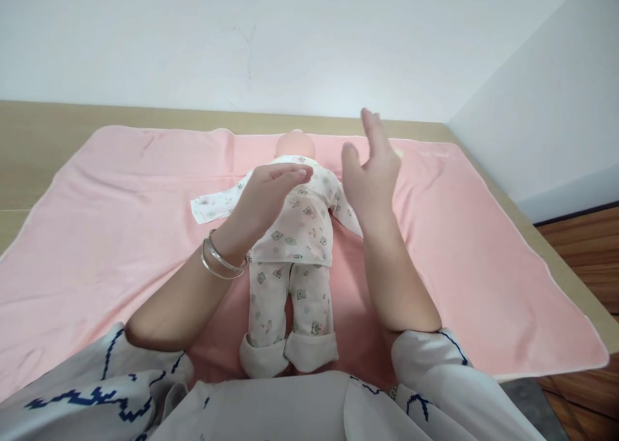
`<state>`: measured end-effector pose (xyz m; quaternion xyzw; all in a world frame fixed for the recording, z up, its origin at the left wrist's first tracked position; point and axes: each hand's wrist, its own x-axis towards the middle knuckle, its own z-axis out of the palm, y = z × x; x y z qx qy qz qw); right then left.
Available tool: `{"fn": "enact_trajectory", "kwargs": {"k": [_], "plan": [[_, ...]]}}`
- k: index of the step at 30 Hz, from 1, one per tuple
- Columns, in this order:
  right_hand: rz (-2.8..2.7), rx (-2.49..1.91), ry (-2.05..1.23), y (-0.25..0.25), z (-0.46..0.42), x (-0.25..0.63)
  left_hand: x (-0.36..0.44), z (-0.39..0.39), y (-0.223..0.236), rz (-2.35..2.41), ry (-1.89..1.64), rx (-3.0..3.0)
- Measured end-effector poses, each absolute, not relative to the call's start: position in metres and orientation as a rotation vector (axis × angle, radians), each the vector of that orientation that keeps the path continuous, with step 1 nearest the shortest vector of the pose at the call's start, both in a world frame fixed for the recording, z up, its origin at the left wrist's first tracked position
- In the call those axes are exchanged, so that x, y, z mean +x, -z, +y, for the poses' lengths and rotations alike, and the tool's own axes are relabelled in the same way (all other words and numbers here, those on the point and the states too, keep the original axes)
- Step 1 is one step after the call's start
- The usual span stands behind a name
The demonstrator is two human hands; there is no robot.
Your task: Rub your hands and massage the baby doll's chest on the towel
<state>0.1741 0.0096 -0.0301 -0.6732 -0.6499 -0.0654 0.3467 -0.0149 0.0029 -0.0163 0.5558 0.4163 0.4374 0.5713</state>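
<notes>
A baby doll (309,218) in a white patterned top and trousers with rolled cuffs lies on a pink blanket (120,235), its head at the far end and its face not showing. Over the doll's upper back, my left hand (273,186) is held with fingers extended and together, nothing in it; whether it touches the cloth I cannot tell. My right hand (372,173) is raised beside the doll's right-hand sleeve, fingers stretched out and thumb apart, also holding nothing. Part of the doll's top is hidden behind my left hand and forearm.
The blanket lies on a light wooden table (43,128) that meets a white wall (309,48) at the back. Another wall (556,86) stands at the right. Brown wood-patterned boards (590,254) show beyond the table's right edge.
</notes>
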Motion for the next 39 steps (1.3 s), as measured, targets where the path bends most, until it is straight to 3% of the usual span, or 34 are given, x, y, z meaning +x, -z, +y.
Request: {"fn": "enact_trajectory", "kwargs": {"k": [7, 15, 27, 39], "plan": [[-1.576, -1.876, 0.158, 0.028, 0.018, 0.228, 0.061, 0.029, 0.021, 0.677, -0.764, 0.810], [-1.560, -1.990, 0.067, 0.031, 0.032, 0.229, 0.115, 0.050, 0.001, 0.535, -0.610, 0.445], [-1.550, -2.059, 0.167, 0.026, 0.032, 0.219, 0.086, 0.040, 0.009, 0.479, -0.622, 0.455], [-1.484, -2.119, 0.251, 0.033, 0.044, 0.216, -0.040, 0.025, 0.005, 0.756, -0.831, 0.811]]}}
